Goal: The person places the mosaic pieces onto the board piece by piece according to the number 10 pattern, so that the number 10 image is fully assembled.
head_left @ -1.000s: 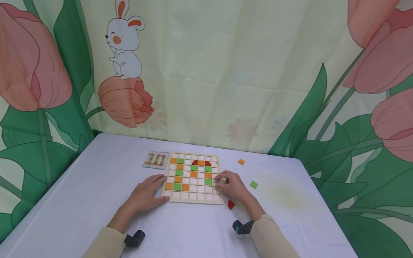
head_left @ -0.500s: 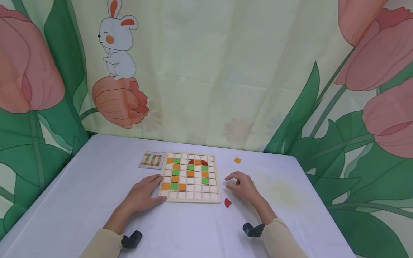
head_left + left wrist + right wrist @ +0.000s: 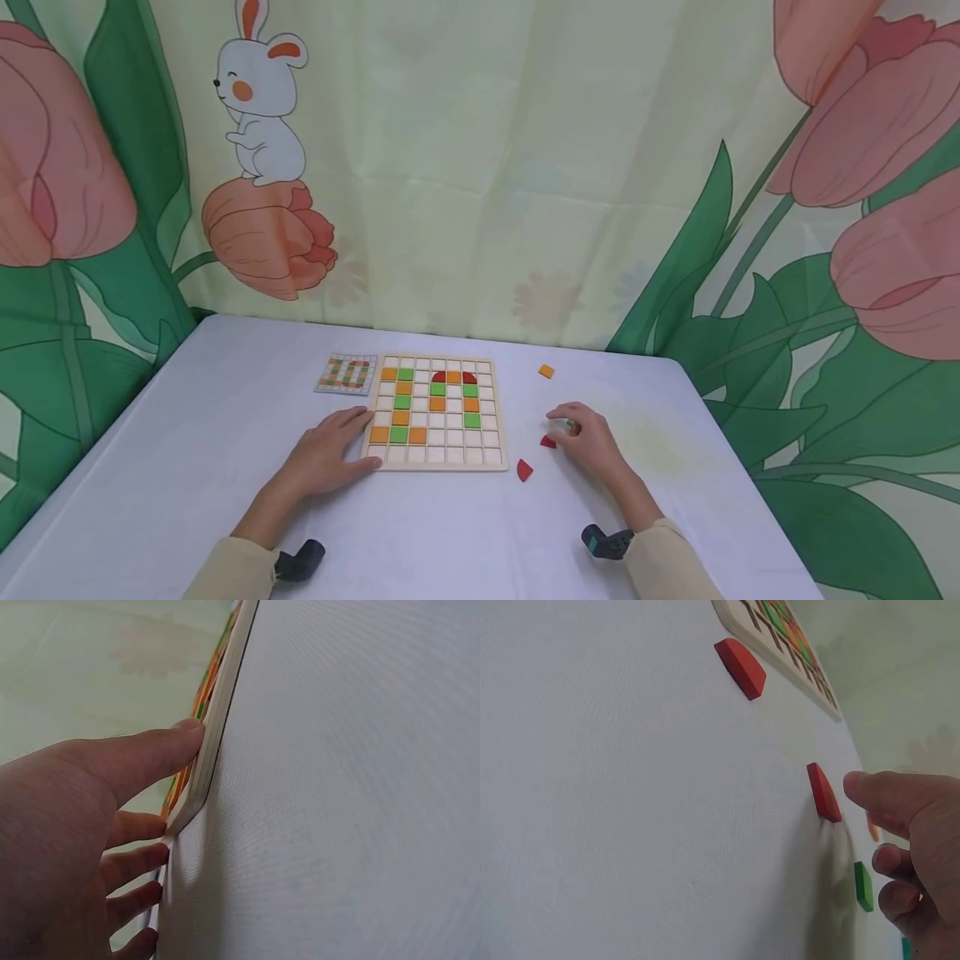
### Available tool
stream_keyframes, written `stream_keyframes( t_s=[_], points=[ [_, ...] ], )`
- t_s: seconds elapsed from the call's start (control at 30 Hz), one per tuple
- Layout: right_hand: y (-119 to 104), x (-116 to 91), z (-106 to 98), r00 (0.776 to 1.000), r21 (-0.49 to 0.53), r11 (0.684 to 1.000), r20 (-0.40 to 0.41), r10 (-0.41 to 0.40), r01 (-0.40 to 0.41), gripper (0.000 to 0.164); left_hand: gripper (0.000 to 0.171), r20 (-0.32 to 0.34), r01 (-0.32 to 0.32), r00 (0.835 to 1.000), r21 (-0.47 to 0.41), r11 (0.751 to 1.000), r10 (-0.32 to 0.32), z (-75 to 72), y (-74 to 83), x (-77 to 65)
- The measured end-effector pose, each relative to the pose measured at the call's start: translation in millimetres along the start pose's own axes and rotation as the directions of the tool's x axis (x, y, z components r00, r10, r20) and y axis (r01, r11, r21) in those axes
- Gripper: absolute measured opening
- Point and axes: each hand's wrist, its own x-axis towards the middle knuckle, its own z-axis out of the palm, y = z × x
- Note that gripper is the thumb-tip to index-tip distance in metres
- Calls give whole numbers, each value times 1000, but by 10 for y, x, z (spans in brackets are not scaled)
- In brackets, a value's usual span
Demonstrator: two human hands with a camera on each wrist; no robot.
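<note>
A wooden grid board with orange, green and red tiles lies on the white table. My left hand rests at its lower left corner; in the left wrist view the thumb touches the board's edge and the fingers spread along the adjoining side. Right of the board, my right hand hovers with fingers bent and apart, holding nothing. Beneath its thumb lies a red quarter-round piece, with a green square tile close by the fingers. A second red quarter-round piece lies nearer the board.
A pattern card lies against the board's upper left side. Farther back on the right is an orange square tile. A printed curtain hangs behind the table.
My right hand has drawn away from the board to the right, over the loose pieces. The left hand has stayed at the board's corner. The head view has shifted slightly.
</note>
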Motion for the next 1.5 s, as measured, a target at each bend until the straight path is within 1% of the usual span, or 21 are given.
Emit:
stream_keyframes(
  t_s=[0.23, 0.47, 0.57, 0.77, 0.93, 1.13, 1.33, 1.5],
  points=[
    [125, -10, -75, 999, -48, 999, -27, 22, -23, 27, 78, -10, -5, 1000, 0, 1000, 5, -11, -3, 0],
    [186, -22, -112, 990, -119, 984, -55, 130, -135, 35, 78, -11, -3, 1000, -2, 1000, 3, -12, -8, -13],
    [188, -29, -112, 987, -135, 978, -58, 149, -156, 37, 78, -7, 0, 1000, -5, 1000, 0, -9, -13, -18],
    [204, -37, -86, 989, -139, 980, -66, 135, -143, 34, 78, -6, -6, 1000, -7, 1000, 6, -3, -27, -5],
    [218, -25, -49, 989, -148, 980, -90, 120, -133, 31, 78, -12, -9, 1000, 4, 1000, 9, -1, -30, 2],
    [206, -18, -14, 988, -160, 979, -111, 110, -127, 30, 77, -9, 1, 1000, 4, 1000, -1, 7, -17, -6],
    [172, -3, 2, 987, -153, 980, -117, 111, -129, 24, 77, -5, 4, 1000, 2, 1000, -4, 0, 4, -17],
    [125, 17, 6, 989, -128, 984, -100, 112, -124, 24, 78, -12, -1, 1000, 8, 1000, 1, 4, -5, -2]
  ],
)
